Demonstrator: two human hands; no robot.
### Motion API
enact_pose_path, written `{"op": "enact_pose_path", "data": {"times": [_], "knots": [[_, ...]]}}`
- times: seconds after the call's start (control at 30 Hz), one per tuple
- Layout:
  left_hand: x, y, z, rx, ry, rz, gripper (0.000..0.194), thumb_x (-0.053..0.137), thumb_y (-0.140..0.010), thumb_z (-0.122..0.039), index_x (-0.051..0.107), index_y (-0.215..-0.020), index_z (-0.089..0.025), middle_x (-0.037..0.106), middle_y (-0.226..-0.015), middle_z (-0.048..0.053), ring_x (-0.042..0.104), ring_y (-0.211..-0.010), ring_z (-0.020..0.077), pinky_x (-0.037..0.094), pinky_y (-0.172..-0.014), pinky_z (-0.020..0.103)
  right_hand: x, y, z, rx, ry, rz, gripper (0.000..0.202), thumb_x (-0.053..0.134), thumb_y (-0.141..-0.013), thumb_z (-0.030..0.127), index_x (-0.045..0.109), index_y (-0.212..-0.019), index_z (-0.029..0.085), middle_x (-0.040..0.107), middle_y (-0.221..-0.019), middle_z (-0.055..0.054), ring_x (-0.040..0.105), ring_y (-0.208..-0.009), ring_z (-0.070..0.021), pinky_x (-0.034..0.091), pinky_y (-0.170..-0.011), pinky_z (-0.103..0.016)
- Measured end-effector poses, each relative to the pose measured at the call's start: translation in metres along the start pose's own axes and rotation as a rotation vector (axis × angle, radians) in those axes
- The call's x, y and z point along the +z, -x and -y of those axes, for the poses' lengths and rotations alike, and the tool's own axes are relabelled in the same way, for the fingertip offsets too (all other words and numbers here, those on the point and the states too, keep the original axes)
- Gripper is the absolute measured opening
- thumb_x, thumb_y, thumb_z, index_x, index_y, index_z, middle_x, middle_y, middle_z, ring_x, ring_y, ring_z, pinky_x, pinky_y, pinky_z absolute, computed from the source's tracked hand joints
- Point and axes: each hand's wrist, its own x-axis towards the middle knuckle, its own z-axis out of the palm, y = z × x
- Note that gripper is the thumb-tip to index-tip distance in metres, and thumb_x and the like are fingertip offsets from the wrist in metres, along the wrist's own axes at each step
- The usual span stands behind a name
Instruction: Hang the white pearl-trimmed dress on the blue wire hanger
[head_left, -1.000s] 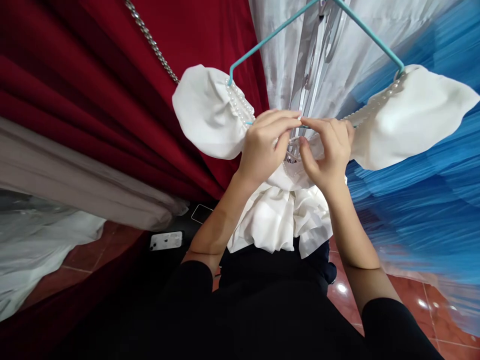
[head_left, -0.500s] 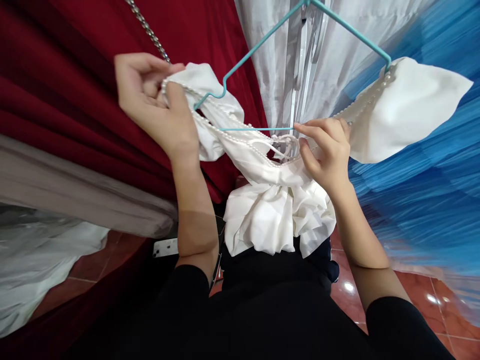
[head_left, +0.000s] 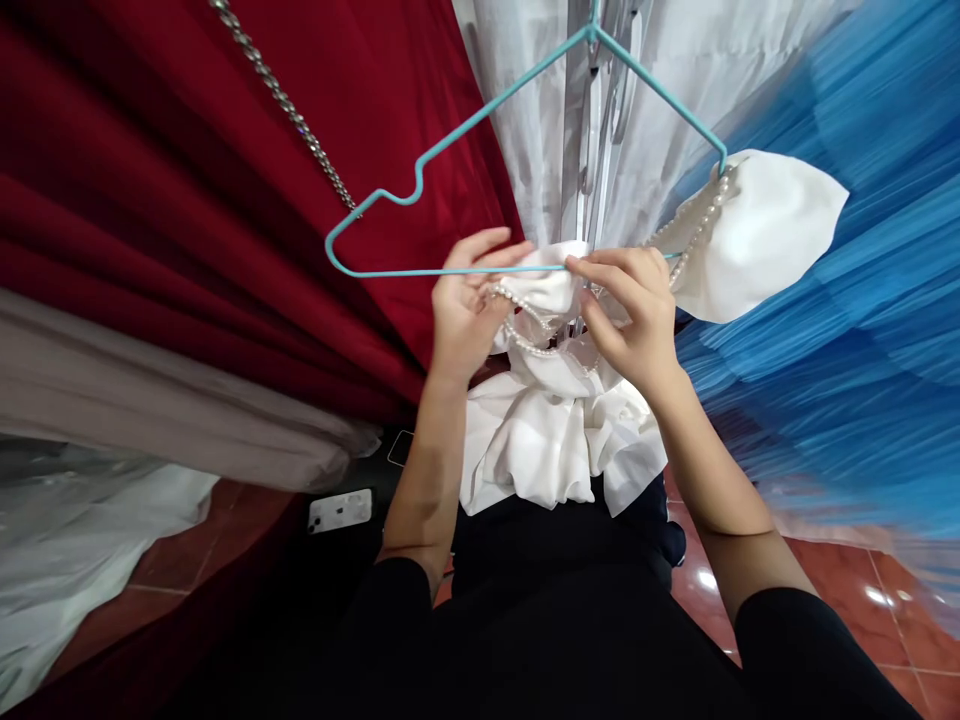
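One sleeve [head_left: 780, 235] of the garment [head_left: 555, 450] is on the clothes hanger's [head_left: 592, 34] right end; the garment's body sits below the hanger. The left hand [head_left: 465, 320] is at the hanger's lower bar, with the right hand [head_left: 637, 320] farther right along it. Drapes [head_left: 247, 180] hang behind the hanger's left half (a chain [head_left: 277, 90] among them), tulle [head_left: 840, 330] to its right. A smartphone [head_left: 341, 510] lies below its left end.

The garment [head_left: 536, 460] is showing plain white (its beads [head_left: 710, 214] pearly), the hanger [head_left: 480, 115] turquoise, the drape [head_left: 300, 190] deep red, the tulle [head_left: 832, 330] streaky blue.
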Motion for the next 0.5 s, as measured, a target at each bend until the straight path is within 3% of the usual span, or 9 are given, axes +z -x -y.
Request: {"op": "enact_pose_path", "data": {"times": [0.13,0.23,0.27,0.3,0.33,0.4,0.47,0.5], "knots": [[0.032,0.002,-0.010,0.083,0.053,-0.018,0.044,0.033,-0.109,-0.065,0.054,-0.116,-0.027,0.075,-0.127,0.011,0.072,-0.126,0.0241,0.060,-0.104,0.040,-0.020,-0.007,-0.006,-0.054,-0.001,-0.036,0.032,0.059,-0.099,0.025,0.069,-0.128,0.034,0.073,-0.119,-0.003,0.069,-0.114,-0.0213,0.054,-0.108,-0.049],[0.037,0.006,-0.014,0.054,-0.039,-0.053,0.049,0.024,-0.111,-0.063,0.055,-0.119,-0.027,0.075,-0.127,0.011,0.071,-0.127,0.0233,0.059,-0.105,0.040,-0.043,-0.019,-0.029,-0.077,0.149,-0.300,0.040,0.068,-0.095,0.034,0.067,-0.135,0.029,0.067,-0.134,-0.011,0.061,-0.136,-0.0274,0.040,-0.128,-0.058],[0.037,0.007,-0.015,0.042,-0.054,-0.060,0.049,0.022,-0.111,-0.062,0.056,-0.121,-0.027,0.074,-0.126,0.012,0.071,-0.126,0.0231,0.059,-0.105,0.040,-0.050,-0.024,-0.037,-0.083,0.212,-0.404,0.048,0.071,-0.093,0.036,0.065,-0.139,0.025,0.064,-0.140,-0.014,0.057,-0.142,-0.0303,0.032,-0.132,-0.060],[0.036,0.007,-0.015,0.033,-0.050,-0.064,0.049,0.023,-0.112,-0.062,0.056,-0.121,-0.027,0.075,-0.125,0.011,0.072,-0.125,0.0232,0.059,-0.105,0.040,-0.056,-0.028,-0.044,-0.087,0.249,-0.468,0.053,0.074,-0.091,0.036,0.065,-0.141,0.022,0.063,-0.142,-0.017,0.055,-0.144,-0.0318,0.033,-0.132,-0.059],[0.034,0.007,-0.014,0.031,-0.021,-0.072,0.048,0.025,-0.112,-0.062,0.056,-0.121,-0.027,0.075,-0.122,0.011,0.072,-0.123,0.0234,0.059,-0.105,0.041,-0.060,-0.033,-0.050,-0.070,0.243,-0.474,0.049,0.073,-0.090,0.030,0.068,-0.137,0.019,0.067,-0.137,-0.018,0.061,-0.137,-0.0304,0.041,-0.126,-0.054],[0.031,0.006,-0.010,0.064,0.120,-0.106,0.042,0.035,-0.110,-0.062,0.057,-0.117,-0.027,0.076,-0.115,0.009,0.074,-0.118,0.0245,0.058,-0.106,0.043,-0.065,-0.041,-0.055,0.024,0.167,-0.434,0.032,0.067,-0.087,0.014,0.076,-0.117,0.017,0.077,-0.113,-0.013,0.073,-0.110,-0.0230,0.057,-0.100,-0.040],[0.026,0.003,-0.004,0.122,0.319,-0.147,0.035,0.049,-0.108,-0.059,0.059,-0.110,-0.026,0.076,-0.108,0.006,0.076,-0.111,0.0250,0.057,-0.109,0.046,-0.067,-0.047,-0.058,0.141,0.096,-0.411,0.029,0.057,-0.082,0.001,0.078,-0.095,0.016,0.077,-0.086,-0.004,0.072,-0.079,-0.0145,0.054,-0.073,-0.029],[0.024,0.001,-0.001,0.145,0.406,-0.163,0.032,0.054,-0.106,-0.057,0.059,-0.107,-0.025,0.076,-0.105,0.005,0.077,-0.109,0.0251,0.056,-0.111,0.047,-0.069,-0.049,-0.061,0.174,0.081,-0.429,0.031,0.053,-0.079,-0.001,0.077,-0.090,0.016,0.075,-0.081,-0.002,0.069,-0.073,-0.0126,0.050,-0.068,-0.028]]}}
